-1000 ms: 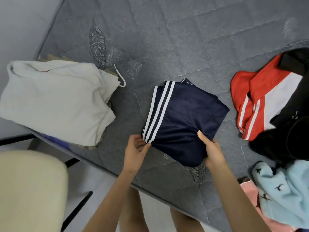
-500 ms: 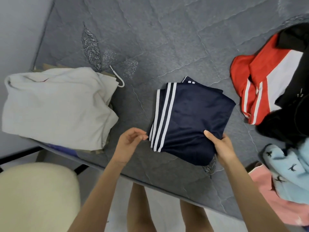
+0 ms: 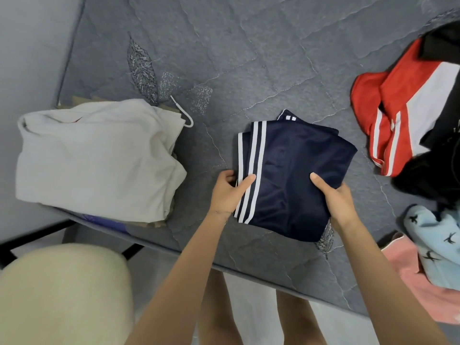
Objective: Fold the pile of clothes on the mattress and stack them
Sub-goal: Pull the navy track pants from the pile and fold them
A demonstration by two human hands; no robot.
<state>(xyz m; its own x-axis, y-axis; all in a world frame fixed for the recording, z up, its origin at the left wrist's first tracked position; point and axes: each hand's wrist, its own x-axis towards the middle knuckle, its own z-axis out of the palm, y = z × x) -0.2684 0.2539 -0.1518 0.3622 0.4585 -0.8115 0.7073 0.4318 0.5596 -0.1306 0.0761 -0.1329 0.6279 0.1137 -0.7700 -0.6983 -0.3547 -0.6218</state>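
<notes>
A folded navy garment with white side stripes (image 3: 293, 170) lies on the grey mattress (image 3: 249, 58) near its front edge. My left hand (image 3: 227, 192) grips its striped left edge, thumb on top. My right hand (image 3: 336, 197) grips its lower right edge, thumb pressed on the fabric. To the left sits a stack of folded clothes topped by a cream garment (image 3: 97, 155) with a white drawstring. At the right lies an unfolded pile: a red and white striped garment (image 3: 398, 113), black clothes (image 3: 433, 175), a light blue piece with bird prints (image 3: 435, 245) and a pink piece (image 3: 420, 287).
The mattress front edge runs diagonally across the lower frame, with my legs and pale floor below it. A cream cushioned seat (image 3: 62, 295) sits at the lower left beside a dark frame bar. A grey wall borders the mattress on the left.
My left hand moved from hovering beside the navy garment to gripping its striped edge. The right hand kept its hold. The garment looks slightly raised and squared.
</notes>
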